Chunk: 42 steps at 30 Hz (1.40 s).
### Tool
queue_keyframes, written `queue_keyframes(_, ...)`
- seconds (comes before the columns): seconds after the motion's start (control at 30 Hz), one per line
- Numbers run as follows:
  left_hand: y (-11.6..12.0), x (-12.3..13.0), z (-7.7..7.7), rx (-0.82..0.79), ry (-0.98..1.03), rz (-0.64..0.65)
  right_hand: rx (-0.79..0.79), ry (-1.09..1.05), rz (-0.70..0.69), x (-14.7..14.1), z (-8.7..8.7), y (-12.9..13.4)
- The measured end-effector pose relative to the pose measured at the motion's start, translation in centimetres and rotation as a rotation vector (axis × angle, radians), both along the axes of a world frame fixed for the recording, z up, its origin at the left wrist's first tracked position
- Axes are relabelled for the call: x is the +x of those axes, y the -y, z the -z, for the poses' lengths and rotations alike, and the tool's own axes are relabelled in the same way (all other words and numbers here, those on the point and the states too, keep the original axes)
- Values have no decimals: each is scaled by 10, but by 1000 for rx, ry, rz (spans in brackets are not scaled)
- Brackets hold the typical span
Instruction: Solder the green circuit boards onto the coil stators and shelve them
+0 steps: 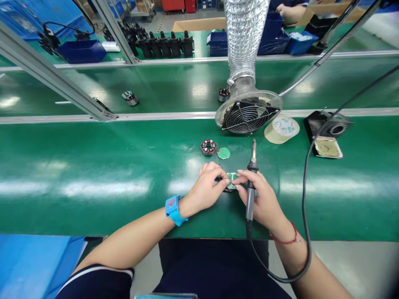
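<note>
A small round green circuit board point(232, 179) lies on the green bench between my two hands, with a dark part under its edge. The fingers of my left hand point(209, 185) are closed on its left side. My right hand point(260, 195) holds a soldering iron point(250, 199), its tip pointing away from me, while thumb and forefinger reach to the board's right edge. What those fingertips pinch is too small to tell. Just beyond my left hand sit a motor stator point(208, 147) with red and white coils and a second round green board point(223, 153) close beside it.
A fume extractor hood point(249, 112) hangs over the far bench. Behind the iron stand a tape roll point(282, 129) and a soldering iron stand point(327, 128) with a sponge tray. The iron's black cable point(307, 187) loops over my right forearm. Another motor part point(130, 98) rests beyond the rail.
</note>
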<state>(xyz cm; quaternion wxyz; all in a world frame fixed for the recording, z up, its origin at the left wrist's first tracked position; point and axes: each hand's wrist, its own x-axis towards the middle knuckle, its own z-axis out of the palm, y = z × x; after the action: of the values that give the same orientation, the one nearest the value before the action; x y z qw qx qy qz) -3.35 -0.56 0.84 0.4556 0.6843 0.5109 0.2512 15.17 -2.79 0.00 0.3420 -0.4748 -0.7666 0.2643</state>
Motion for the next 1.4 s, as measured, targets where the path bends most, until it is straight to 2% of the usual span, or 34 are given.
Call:
queue_keyframes(0.13, -1, 2, -1, 37, -118, 6, -80, -112, 70, 11, -3, 8)
queue_keyframes(0.2, -2, 2, -2, 62, -163, 19, -113, -150, 162, 15, -6, 14)
queue_keyframes(0.3, -2, 2, -3, 100, -183, 31, -114, -199, 319, 20, -12, 24)
queue_keyframes(0.4, -1, 3, -2, 148, -206, 36, -80, -358, 374, 23, -15, 34)
queue_keyframes(0.5, 0, 5, 0, 194, -223, 36, -79, -408, 362, 24, -14, 39)
queue_keyframes(0.73, 1, 5, 4, 279, -165, 44, -116, -277, 281, 30, -13, 39)
queue_keyframes(1.03, 3, 9, 9, 346, -116, 7, -23, -199, 166, 33, -17, 37)
queue_keyframes(1.23, 3, 10, 9, 385, -139, 10, 32, -172, 140, 33, -16, 38)
queue_keyframes(1.4, 1, 11, 9, 399, -161, 15, 32, -192, 169, 35, -12, 43)
